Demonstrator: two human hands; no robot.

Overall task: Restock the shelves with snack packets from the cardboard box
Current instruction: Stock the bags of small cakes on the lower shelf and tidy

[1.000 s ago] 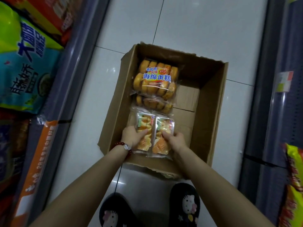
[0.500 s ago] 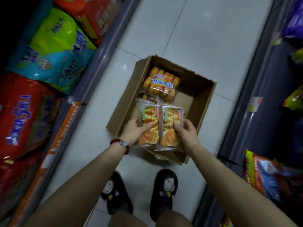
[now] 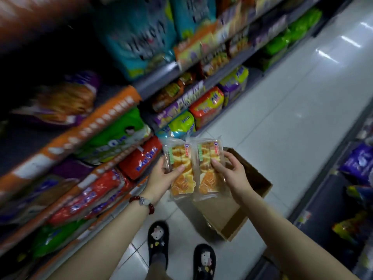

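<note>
Two clear snack packets with orange and yellow cakes sit side by side in the air above the cardboard box (image 3: 256,178). My left hand (image 3: 161,178) grips the left packet (image 3: 180,168), thumb across its front. My right hand (image 3: 232,174) grips the right packet (image 3: 209,166) the same way. Both packets are held level with the lower shelves on the left. The box stands on the white tiled floor under my right forearm, its inside mostly hidden by the packets and my hands.
Shelves (image 3: 169,73) packed with bright snack bags run along the left, blurred by motion. A second shelf unit (image 3: 347,178) with bags lines the right. The white tiled aisle (image 3: 282,108) runs ahead between them. My black slippers (image 3: 158,237) stand below the box.
Both hands have lifted the two packets out of the box and up toward the left shelves. The view has swung up and left, away from the box.
</note>
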